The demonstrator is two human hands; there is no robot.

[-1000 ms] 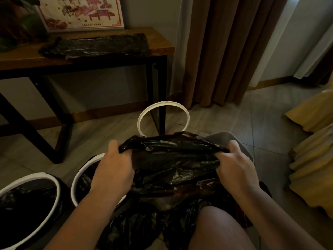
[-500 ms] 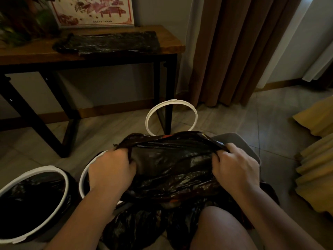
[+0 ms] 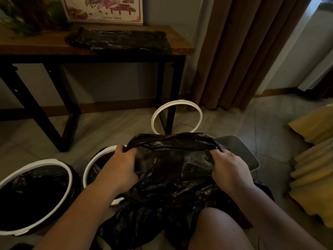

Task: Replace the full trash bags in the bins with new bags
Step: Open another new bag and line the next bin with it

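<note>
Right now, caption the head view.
Left hand and right hand grip a black bag beside a lined bin.

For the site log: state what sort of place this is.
Probably a room in a home or guesthouse: a wooden side table with a framed picture on it, floor-length brown curtains, and a tiled floor where lined bins stand.
</note>
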